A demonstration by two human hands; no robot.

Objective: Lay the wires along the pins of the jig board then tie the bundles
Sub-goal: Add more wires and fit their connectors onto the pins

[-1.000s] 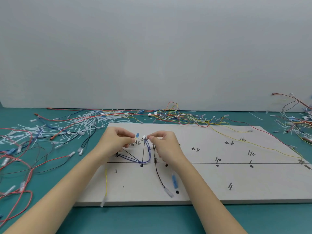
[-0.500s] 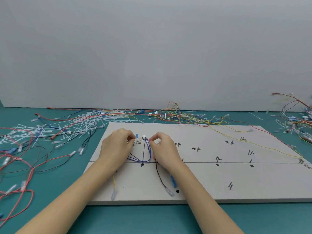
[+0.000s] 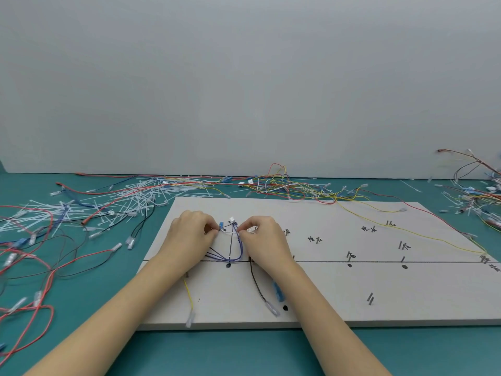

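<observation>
Both hands, left hand [image 3: 189,234] and right hand [image 3: 264,237], pinch what looks like a white tie [image 3: 230,232] around the purple wires [image 3: 238,249] on the jig board [image 3: 352,289]; overtightening could drag them off the pins.

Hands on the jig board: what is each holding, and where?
Both the left hand and right hand pinch a white cable tie by its ends, around the purple wires.

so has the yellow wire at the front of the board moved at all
Yes. The yellow wire and its clear terminal have swung right: the wire lay left of the short pin before, and now runs straight below it.
</observation>
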